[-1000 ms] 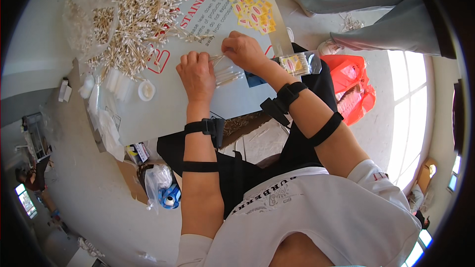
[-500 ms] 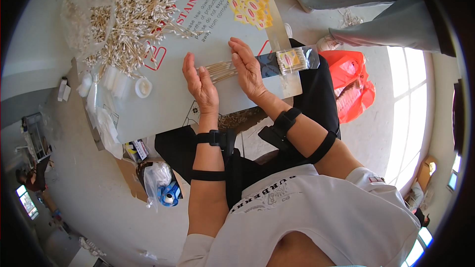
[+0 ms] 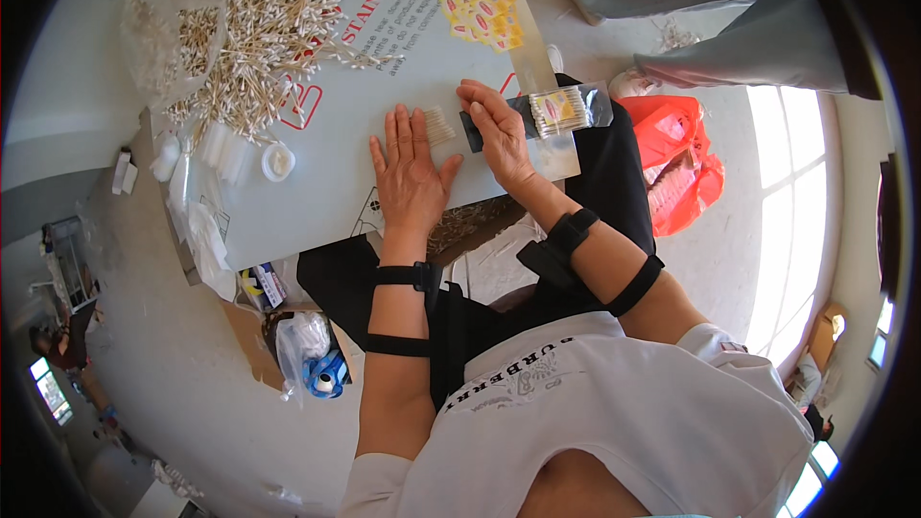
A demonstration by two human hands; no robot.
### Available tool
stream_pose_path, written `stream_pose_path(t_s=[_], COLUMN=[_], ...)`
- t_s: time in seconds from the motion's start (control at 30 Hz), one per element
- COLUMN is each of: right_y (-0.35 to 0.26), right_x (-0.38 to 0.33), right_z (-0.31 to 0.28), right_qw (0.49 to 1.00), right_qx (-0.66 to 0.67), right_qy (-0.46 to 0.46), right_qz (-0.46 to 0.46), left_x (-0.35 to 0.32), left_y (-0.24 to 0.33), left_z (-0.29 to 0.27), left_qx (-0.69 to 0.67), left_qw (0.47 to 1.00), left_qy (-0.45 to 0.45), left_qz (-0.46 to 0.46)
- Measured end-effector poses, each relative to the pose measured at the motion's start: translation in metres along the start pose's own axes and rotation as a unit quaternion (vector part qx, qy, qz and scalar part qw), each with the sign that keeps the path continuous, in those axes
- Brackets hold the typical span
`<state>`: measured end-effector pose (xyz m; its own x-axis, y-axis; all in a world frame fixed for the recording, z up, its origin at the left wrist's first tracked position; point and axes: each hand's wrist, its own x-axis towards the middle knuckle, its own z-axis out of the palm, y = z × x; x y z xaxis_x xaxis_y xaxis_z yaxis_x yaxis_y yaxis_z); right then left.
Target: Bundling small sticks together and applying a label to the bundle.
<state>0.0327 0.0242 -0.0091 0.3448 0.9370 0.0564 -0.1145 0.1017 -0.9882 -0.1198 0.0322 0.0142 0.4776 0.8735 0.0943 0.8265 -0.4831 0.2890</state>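
My left hand (image 3: 413, 168) lies palm down with its fingers stretched out, over one end of a small row of cotton swabs (image 3: 438, 125). The part of the row under the palm is hidden. Just to the right, my right hand (image 3: 501, 139) rests on edge across a dark flat strip (image 3: 472, 131), fingers loosely bent and apart, with nothing seen in them. On the strip's right end sits a clear bag packed with cotton swabs and a yellow label (image 3: 559, 111), beside the right hand's knuckles.
A big heap of loose cotton swabs (image 3: 259, 29) with plastic film covers the table's far left. Several yellow labels (image 3: 484, 14) lie at the far edge. A small round white dish (image 3: 278, 162) stands left. Beyond the right edge are a red bag (image 3: 672, 163) and another person's legs (image 3: 710, 10).
My left hand has turned from upright on edge to flat over the swabs. My right hand has shifted right, away from the swab row and onto the dark strip.
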Motion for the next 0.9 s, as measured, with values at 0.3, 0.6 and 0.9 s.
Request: stream_pose_path(t_s=[0.3, 0.6, 0.9], right_y=[0.0, -0.023, -0.037], right_x=[-0.002, -0.033, -0.058], right_z=[0.001, -0.022, -0.063], right_qw=[0.999, 0.963, 0.966], right_qx=[-0.025, -0.261, -0.22], right_qy=[0.024, -0.045, -0.133], right_qz=[-0.024, -0.047, 0.035], left_x=[-0.001, -0.016, -0.015], left_y=[-0.014, -0.015, -0.038], left_z=[0.005, -0.001, 0.02], left_qx=[-0.117, -0.041, -0.393], left_qw=[0.984, 0.994, 0.876], left_qy=[0.128, 0.093, 0.274], left_qz=[-0.046, -0.043, -0.052])
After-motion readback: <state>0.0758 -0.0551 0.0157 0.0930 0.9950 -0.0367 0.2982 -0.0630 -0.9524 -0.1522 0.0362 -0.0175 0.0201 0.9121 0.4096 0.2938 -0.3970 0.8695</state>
